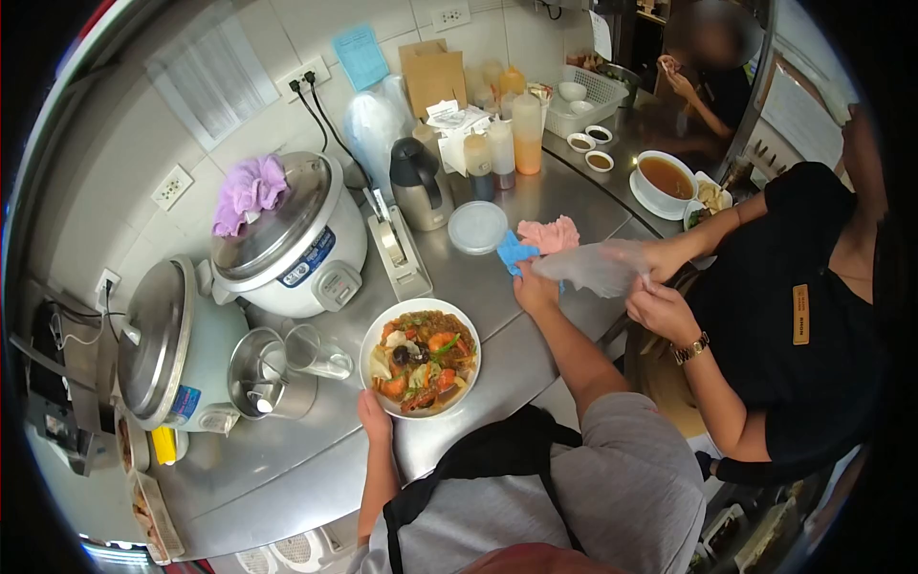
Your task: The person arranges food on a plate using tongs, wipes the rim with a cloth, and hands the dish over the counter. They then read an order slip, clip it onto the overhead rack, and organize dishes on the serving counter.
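A white bowl (367,356) of cooked food, with what look like noodles, vegetables and orange pieces, sits on the steel counter. My left hand (375,413) grips its lower left rim, some fingers hidden by the bowl. Out to the right, my right hand (535,289) is closed on a blue cloth (517,249), beside a pink cloth (550,234). Close to that hand, a co-worker's hands (660,304) hold a clear plastic bag (602,268), which hangs right by my fingers.
Left of the bowl stand a glass pitcher (316,352), a steel pot (296,394) and two large cookers (316,230). Behind it are a tape dispenser (397,253), a thermal jug (418,187), a round lid (478,228) and sauce bottles (527,134). A soup bowl (665,182) stands at right.
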`<move>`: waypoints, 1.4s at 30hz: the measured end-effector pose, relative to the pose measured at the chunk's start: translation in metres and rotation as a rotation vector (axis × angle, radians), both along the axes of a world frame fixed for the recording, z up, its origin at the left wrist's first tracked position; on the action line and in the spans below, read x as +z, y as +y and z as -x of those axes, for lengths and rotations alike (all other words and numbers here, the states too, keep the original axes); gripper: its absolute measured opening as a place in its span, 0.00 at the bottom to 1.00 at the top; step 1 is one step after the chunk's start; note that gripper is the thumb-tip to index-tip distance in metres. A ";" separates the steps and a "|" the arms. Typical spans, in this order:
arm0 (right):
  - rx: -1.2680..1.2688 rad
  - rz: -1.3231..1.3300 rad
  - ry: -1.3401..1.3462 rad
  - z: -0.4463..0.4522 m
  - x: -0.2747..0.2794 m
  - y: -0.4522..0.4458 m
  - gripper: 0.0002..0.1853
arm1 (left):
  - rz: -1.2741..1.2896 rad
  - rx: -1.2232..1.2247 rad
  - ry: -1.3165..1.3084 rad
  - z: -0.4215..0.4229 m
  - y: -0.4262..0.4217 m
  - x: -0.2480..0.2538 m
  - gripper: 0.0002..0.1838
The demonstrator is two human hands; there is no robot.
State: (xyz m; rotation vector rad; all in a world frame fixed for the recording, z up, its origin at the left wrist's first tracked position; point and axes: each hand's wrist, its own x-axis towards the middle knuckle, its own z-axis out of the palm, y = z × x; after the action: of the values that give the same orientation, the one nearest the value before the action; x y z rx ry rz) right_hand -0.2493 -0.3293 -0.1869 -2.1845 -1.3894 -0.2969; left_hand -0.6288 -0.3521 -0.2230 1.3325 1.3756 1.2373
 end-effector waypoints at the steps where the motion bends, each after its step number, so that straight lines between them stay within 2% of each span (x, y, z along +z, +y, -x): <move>1: 0.002 -0.025 0.038 0.000 -0.002 0.001 0.13 | -0.009 -0.009 0.007 0.001 0.001 -0.001 0.16; 3: 0.006 -0.075 0.115 0.000 -0.008 0.002 0.13 | -0.014 -0.001 0.016 0.000 0.000 0.000 0.16; 6: -0.015 -0.044 -0.010 0.000 -0.004 -0.002 0.14 | -0.001 0.010 0.016 0.001 0.000 -0.003 0.16; 17: -0.018 -0.042 -0.012 0.000 -0.004 -0.003 0.14 | 0.049 0.012 -0.023 -0.001 0.000 -0.001 0.16; 22: -0.021 -0.032 0.005 0.000 -0.004 -0.003 0.14 | 0.110 -0.004 -0.070 -0.008 -0.010 0.024 0.16; 32: -0.018 -0.022 -0.006 0.000 -0.002 -0.003 0.15 | -0.004 0.036 0.029 -0.001 0.000 -0.009 0.16; 42: -0.024 -0.018 -0.006 -0.001 -0.003 -0.002 0.14 | 0.004 0.032 0.008 -0.004 -0.001 -0.002 0.16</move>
State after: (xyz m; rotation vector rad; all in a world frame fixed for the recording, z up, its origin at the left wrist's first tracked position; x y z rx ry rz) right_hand -0.2486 -0.3308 -0.1898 -2.1886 -1.3593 -0.3246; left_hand -0.6248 -0.3532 -0.2253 1.3189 1.4097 1.2510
